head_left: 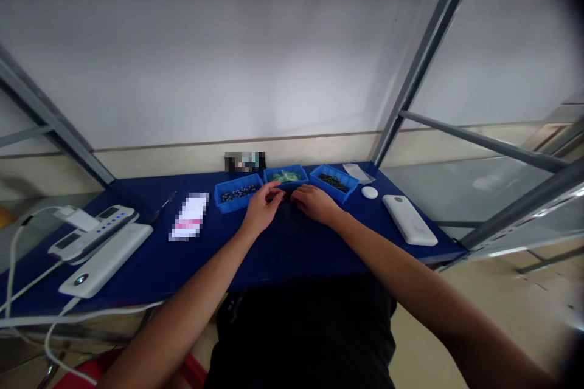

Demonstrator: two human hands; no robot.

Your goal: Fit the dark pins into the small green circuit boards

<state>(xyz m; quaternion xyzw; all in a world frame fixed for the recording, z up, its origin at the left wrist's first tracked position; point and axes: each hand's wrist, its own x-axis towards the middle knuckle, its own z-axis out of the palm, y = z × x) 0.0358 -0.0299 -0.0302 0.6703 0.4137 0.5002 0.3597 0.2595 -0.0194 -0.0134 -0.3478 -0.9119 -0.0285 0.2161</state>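
My left hand (263, 206) is closed in a pinch in front of the blue bins, thumb and fingertips together at a small dark thing too tiny to name. Just to its right, my right hand (314, 202) has its fingers curled down near the tabletop, and their tips are hidden. Beyond my left hand stands a blue bin (221, 202) of small metal-looking parts. The middle blue bin (269, 175) holds green pieces in clear plastic. Behind my right hand, another blue bin (348, 189) contains dark, thin small parts.
On the dark blue table (292, 255) lie a phone (189, 217), a white power bank (107, 261) and a power strip (98, 231) with cables at left. To the right are a round white object (369, 192), a clear bag (358, 172) and another white power bank (409, 220). Metal posts flank the table.
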